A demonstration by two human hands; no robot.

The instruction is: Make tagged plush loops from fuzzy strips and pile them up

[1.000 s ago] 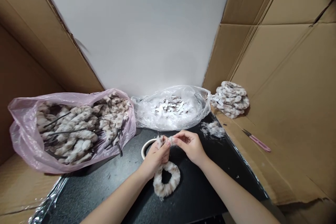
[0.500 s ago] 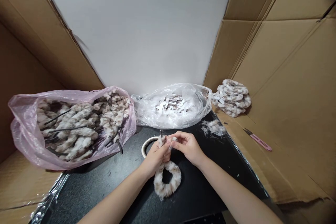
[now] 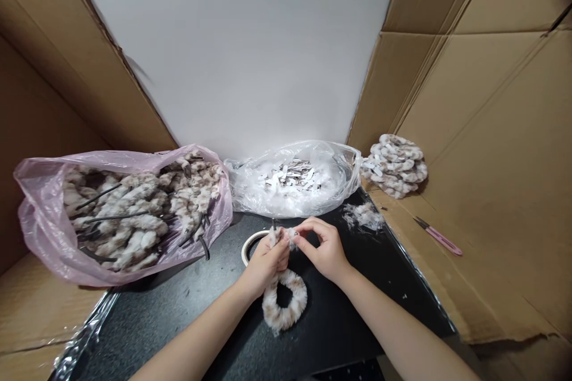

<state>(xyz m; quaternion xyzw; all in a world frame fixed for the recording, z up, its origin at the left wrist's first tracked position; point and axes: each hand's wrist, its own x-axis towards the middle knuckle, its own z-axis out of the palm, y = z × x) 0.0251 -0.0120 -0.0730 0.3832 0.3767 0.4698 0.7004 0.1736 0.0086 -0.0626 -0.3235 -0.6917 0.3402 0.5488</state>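
Observation:
My left hand (image 3: 267, 262) is closed round the upper part of a fluffy white-and-brown scrunchie (image 3: 291, 312). The loop hangs below my fingers, and a dark elastic end (image 3: 274, 224) pokes up above them. To its right, my right hand (image 3: 325, 250) pinches with thumb and forefinger at the other furry end, where a small dark tip shows. The exact grip there is too small to make out. Partly behind my left hand lies a roll of white tape (image 3: 245, 249).
On the left, a pink plastic bag (image 3: 38, 214) holds fluffy pieces with dark cords. Beside it lies a clear bag (image 3: 250, 199) of white-tagged strips. Further right are a stack of fluffy rings (image 3: 395, 166), loose fluff (image 3: 364, 216) and pink thread snips (image 3: 440, 239). Cardboard walls (image 3: 500, 149) flank the black table (image 3: 179, 321).
My right hand has shifted slightly right, away from my left, and the furry end between them shows more. My left hand keeps its hold on the scrunchie.

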